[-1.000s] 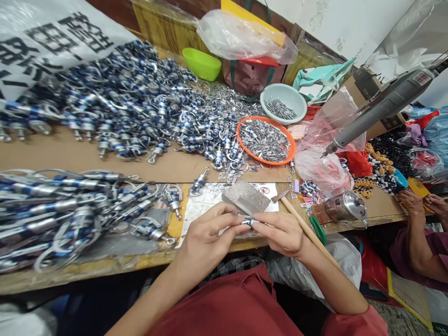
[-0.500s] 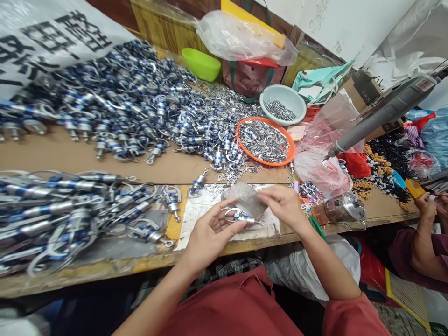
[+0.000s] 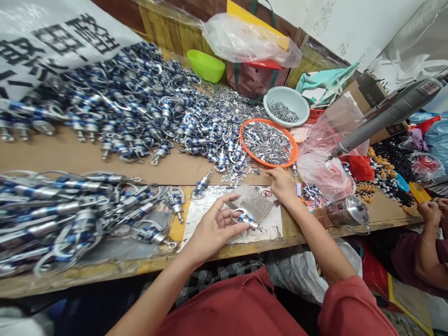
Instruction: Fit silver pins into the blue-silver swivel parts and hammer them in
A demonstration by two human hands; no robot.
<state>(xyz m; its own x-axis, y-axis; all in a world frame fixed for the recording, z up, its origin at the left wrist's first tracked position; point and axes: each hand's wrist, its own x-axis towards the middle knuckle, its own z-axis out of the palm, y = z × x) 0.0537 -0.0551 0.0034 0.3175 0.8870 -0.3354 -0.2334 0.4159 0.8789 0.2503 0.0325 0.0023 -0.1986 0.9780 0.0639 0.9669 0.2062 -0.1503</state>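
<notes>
My left hand (image 3: 220, 223) pinches a small blue-and-silver metal fitting (image 3: 247, 217) between thumb and fingers. The fitting has a curved white-silver arm and a ring at its tip, which points right. Beneath it lies a flat grey metal block (image 3: 254, 198) on a stained white sheet (image 3: 199, 219). My right hand (image 3: 283, 184) is at the far edge of that sheet, in front of the orange basket (image 3: 296, 158) of small metal plates. Its thumb and forefinger are pressed together near loose plates (image 3: 233, 176); whatever is between them is too small to make out.
A large heap of similar fittings (image 3: 140, 102) covers the back left, with more (image 3: 66, 210) at the front left. A pale blue bowl (image 3: 304, 112) holds metal pins. An electric screwdriver (image 3: 381, 121) hangs at right, above a lidded metal pot (image 3: 350, 212). A co-worker's hands (image 3: 432, 212) are far right.
My right hand has moved away from the block, forward toward the orange basket. The left hand still holds the fitting, now tilted with its ring end lower. The view has shifted slightly.
</notes>
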